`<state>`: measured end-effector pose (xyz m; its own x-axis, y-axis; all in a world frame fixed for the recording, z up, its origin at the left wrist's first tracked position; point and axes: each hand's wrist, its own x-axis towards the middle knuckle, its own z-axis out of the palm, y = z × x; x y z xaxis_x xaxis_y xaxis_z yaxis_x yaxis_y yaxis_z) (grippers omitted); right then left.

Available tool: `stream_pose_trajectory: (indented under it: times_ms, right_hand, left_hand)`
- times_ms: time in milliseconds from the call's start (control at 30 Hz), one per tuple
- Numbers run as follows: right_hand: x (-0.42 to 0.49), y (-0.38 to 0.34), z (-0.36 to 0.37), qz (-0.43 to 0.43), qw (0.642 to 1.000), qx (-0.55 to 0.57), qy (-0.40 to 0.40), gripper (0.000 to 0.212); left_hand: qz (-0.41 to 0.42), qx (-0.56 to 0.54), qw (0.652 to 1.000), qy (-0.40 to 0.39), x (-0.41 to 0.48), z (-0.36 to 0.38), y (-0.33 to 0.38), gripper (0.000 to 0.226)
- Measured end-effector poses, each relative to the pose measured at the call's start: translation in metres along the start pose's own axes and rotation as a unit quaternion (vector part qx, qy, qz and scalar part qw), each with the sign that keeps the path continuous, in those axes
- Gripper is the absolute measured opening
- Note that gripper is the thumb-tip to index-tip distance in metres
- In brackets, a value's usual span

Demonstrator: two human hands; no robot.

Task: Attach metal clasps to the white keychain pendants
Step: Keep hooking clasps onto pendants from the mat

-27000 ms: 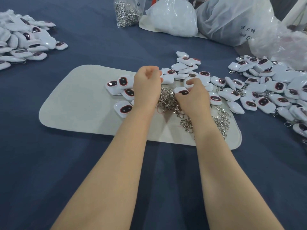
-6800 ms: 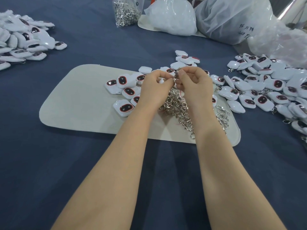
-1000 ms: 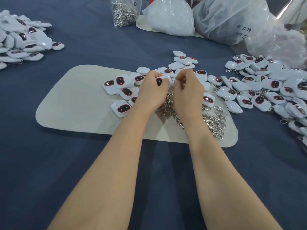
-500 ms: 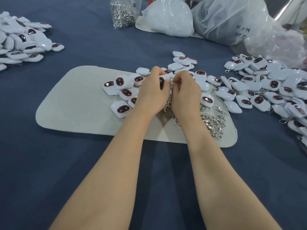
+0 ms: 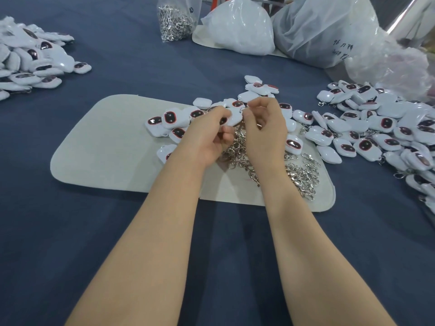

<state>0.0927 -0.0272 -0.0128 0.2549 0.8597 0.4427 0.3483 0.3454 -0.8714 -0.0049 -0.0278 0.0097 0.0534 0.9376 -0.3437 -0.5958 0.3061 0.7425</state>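
My left hand (image 5: 207, 135) grips a white keychain pendant (image 5: 233, 115) with a dark red-rimmed face, held just above the pale felt mat (image 5: 106, 147). My right hand (image 5: 263, 128) is right beside it, fingertips pinching something small at the pendant's edge; a metal clasp (image 5: 241, 125) seems to hang there, mostly hidden by the fingers. A loose heap of silver metal clasps (image 5: 299, 175) lies on the mat under and to the right of my hands. Several more white pendants (image 5: 171, 118) lie on the mat behind my left hand.
A large pile of pendants (image 5: 381, 128) spreads over the blue cloth at the right, another pile (image 5: 28, 60) at the far left. A clear bag of clasps (image 5: 175, 20) and bulky plastic bags (image 5: 324, 29) stand at the back.
Both hands have lifted a little and drawn slightly apart, so the white pendant between their fingertips shows more. The piles have not moved.
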Motion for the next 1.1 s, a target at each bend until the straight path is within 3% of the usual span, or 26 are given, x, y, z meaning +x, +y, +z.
stream_pose_trajectory:
  times_ms: [100, 267, 467, 633, 833, 1100]
  right_hand:
    - [-0.001, 0.002, 0.0, -0.025, 0.999, -0.032, 0.016, 0.013]
    - [0.0, 0.004, 0.001, -0.039, 0.996, -0.076, 0.005, 0.013]
    - [0.0, 0.005, 0.001, -0.052, 0.995, -0.08, 0.002, 0.011]
    - [-0.001, 0.003, 0.001, -0.003, 0.999, -0.036, -0.029, 0.019]
    - [-0.001, 0.001, 0.002, 0.013, 1.0, -0.019, 0.005, 0.014]
    - [-0.001, 0.003, 0.0, -0.014, 0.998, -0.051, 0.03, 0.016]
  left_hand:
    - [0.018, 0.019, 1.0, 0.001, 0.001, 0.0, -0.001, 0.021]
    - [0.131, 0.132, 0.982, 0.03, 0.004, -0.003, -0.006, 0.007]
    - [0.279, 0.299, 0.912, 0.038, 0.003, 0.0, -0.009, 0.014]
    - [0.24, 0.25, 0.936, 0.063, 0.008, -0.001, -0.011, 0.011]
    - [0.154, 0.171, 0.971, 0.068, 0.013, -0.002, -0.011, 0.036]
    - [0.142, 0.089, 0.984, 0.054, 0.01, -0.002, -0.008, 0.017]
